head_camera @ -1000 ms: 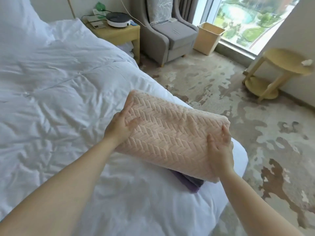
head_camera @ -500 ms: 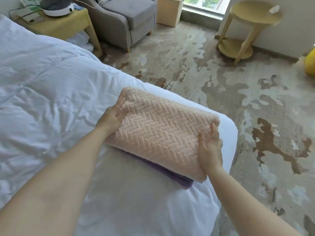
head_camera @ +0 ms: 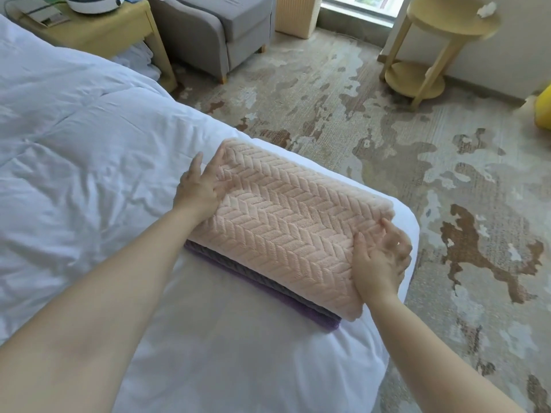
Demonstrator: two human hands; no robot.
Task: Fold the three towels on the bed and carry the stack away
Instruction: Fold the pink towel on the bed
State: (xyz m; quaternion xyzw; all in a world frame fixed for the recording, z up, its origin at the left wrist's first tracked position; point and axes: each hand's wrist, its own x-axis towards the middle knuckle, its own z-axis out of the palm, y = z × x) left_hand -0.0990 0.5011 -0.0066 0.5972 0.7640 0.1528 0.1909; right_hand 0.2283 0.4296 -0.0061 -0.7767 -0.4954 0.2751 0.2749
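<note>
A folded pink herringbone towel (head_camera: 286, 222) lies on top of a folded grey towel (head_camera: 253, 274) and a purple towel (head_camera: 313, 318), stacked at the corner of the white bed (head_camera: 89, 174). My left hand (head_camera: 199, 189) rests on the pink towel's left end with its fingers spread flat. At the towel's right end, my right hand (head_camera: 380, 263) touches the edge, thumb on top and fingers loosely curled. Only the near edges of the two lower towels show.
Past the bed's corner is patterned carpet (head_camera: 387, 144). A wooden nightstand (head_camera: 98, 34), a grey armchair (head_camera: 220, 28) and a wicker bin (head_camera: 295, 13) stand at the back. A round yellow side table (head_camera: 441, 25) is at the right wall, and a yellow object (head_camera: 544, 108) at the right edge.
The pink towel has come down from a tilted hold to lie flat on the grey and purple towels. Both hands have loosened on its ends. The view has tipped downward.
</note>
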